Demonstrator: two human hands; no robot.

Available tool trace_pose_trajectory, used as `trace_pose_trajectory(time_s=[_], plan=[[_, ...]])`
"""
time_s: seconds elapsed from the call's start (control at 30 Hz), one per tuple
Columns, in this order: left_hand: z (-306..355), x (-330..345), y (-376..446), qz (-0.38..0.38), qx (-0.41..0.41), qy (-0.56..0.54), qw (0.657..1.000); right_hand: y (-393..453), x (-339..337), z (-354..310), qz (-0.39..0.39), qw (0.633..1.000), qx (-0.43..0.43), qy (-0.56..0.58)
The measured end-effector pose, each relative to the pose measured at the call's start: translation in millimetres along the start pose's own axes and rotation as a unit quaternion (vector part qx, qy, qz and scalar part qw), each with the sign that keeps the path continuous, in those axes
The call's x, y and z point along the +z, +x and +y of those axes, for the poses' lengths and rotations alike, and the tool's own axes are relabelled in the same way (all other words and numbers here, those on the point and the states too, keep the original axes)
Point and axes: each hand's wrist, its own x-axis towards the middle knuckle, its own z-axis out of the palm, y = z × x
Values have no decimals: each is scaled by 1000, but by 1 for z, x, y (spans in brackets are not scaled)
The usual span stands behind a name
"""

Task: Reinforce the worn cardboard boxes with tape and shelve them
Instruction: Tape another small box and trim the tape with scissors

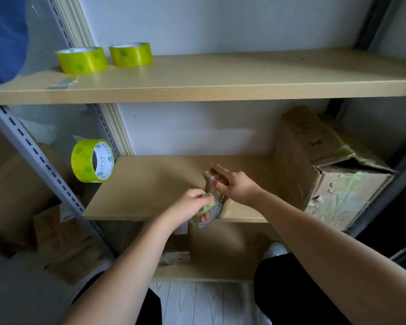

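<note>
Right now, in the head view, both hands meet just in front of the middle shelf (150, 184), at its front edge. The left hand (190, 205) curls around a nearly spent tape roll (209, 213), yellow-green with green spots, its fingers wrapped over the top and through the core. The right hand (232, 184) pinches the pulled-out end of clear tape (212, 184) between thumb and fingertips, just above and right of the left hand; the strip runs between the two hands, wrinkled and partly stuck to itself.

On the middle shelf, at its far right end, sits a worn cardboard box (326, 170), tilted, its top flaps dented and gaping, with shiny tape across its front face. At the shelf's left end a full tape roll (92, 160) stands on edge, its core facing the camera.

Above the middle shelf, the top shelf (220, 76) carries two more yellow-green rolls (103, 58) lying flat near its left end, side by side, with a small scrap of clear tape (63, 82) in front of them.

Below the middle shelf, another cardboard box (220, 242) rests on the lowest board, partly hidden by the hands. More cardboard boxes (63, 242) lie left of the slotted grey upright (45, 165).
</note>
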Motion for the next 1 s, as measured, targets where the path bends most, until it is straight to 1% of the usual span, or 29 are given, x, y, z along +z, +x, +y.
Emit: trace_pose_trajectory(time_s=[0.1, 0.17, 0.2, 0.27, 0.33, 0.37, 0.4, 0.5, 0.53, 0.63, 0.7, 0.77, 0.83, 0.9, 0.93, 1.0], plan=[[2, 7, -6, 48, -22, 70, 996, -2, -5, 0, 2, 1000, 7, 4], [1, 13, -9, 71, -8, 86, 994, -4, -8, 1, -6, 1000, 11, 12], [1, 15, -8, 69, 14, 82, 994, -4, -9, 3, -6, 1000, 13, 16], [1, 17, -4, 38, 37, 64, 997, -4, -13, 11, -9, 999, 24, 47], [-2, 15, -2, 10, 13, 31, 999, -5, -18, 17, -32, 994, 41, 97], [-5, 14, 0, 1, -6, 21, 1000, -4, -20, 18, -42, 993, 46, 101], [-8, 14, 3, -3, -20, 16, 1000, -2, -22, 19, -44, 995, 43, 79], [-14, 18, 18, 6, -22, -19, 1000, 12, -24, 13, -26, 999, -3, -39], [-13, 20, 23, 8, -29, -38, 999, 17, -25, 10, -27, 998, -10, -62], [-12, 24, 33, -9, -56, -112, 992, 25, -29, 7, -55, 996, 18, -70], [-10, 22, 37, 1, -73, -119, 990, 28, -32, 7, -62, 995, 36, -67], [-5, 9, 37, 12, -89, -115, 989, 29, -31, 5, -66, 996, 44, -41], [3, -12, 32, 3, -103, -83, 991, 32, -19, -1, -72, 996, 42, 20], [9, -37, 24, 20, -132, -7, 991, 37, 6, -13, -87, 991, 49, 85], [10, -48, 20, 33, -151, 36, 987, 41, 21, -18, -93, 989, 52, 98], [5, -62, 13, 54, -189, 104, 975, 47, 50, -29, -110, 991, 35, 68]])
